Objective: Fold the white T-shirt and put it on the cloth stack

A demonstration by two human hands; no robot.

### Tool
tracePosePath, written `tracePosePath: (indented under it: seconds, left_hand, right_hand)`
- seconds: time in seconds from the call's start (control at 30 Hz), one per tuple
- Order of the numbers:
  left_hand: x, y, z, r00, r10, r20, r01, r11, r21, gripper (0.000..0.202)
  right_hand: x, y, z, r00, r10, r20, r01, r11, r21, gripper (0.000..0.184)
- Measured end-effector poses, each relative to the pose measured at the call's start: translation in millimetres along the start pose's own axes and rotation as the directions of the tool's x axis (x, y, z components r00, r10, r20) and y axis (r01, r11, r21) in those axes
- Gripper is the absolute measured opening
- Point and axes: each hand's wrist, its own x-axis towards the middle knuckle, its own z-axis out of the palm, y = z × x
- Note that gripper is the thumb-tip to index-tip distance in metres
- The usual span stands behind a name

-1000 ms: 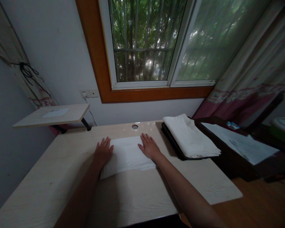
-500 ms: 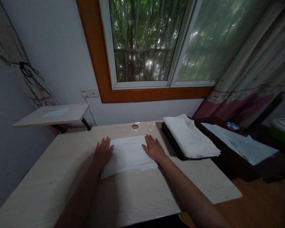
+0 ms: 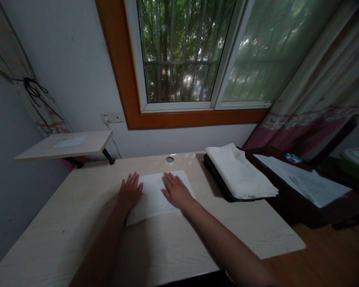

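A white folded cloth (image 3: 151, 195) lies flat on the pale wooden desk (image 3: 173, 247). My left hand (image 3: 131, 192) rests palm down on its left edge, fingers stretched out and thumb apart. Flat on the right half of the cloth is my right hand (image 3: 177, 192), its fingers spread toward the far edge. Neither hand grips anything. Part of the cloth is hidden under my hands and right wrist.
To the right, folded white cloths (image 3: 239, 171) sit on folded black fabric (image 3: 217, 179). A small raised shelf (image 3: 92, 143) bearing a paper stands at the back left. Beyond the desk's right side, a dark surface holds a printed sheet (image 3: 302, 179). A cable hole (image 3: 170, 159) lies near the back edge.
My right hand has slid left across the cloth, from its right edge toward the middle. My left hand has stayed in place.
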Motion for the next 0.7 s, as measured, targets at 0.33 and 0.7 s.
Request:
tracePosePath:
  seconds: [0.33,0.7]
  left_hand:
    - [0,-2,2.4,1.0,0.001,0.009,-0.001,1.0,0.014,0.057]
    - [-1,-2,3.6,1.0,-0.014,-0.008,0.014,1.0,0.014,0.057]
  right_hand:
    - [-3,13,11,0.999,0.027,0.045,-0.027,1.0,0.007,0.063]
    - [-20,54,-2,0.986,0.162,0.037,-0.16,0.986,-0.041,0.065]
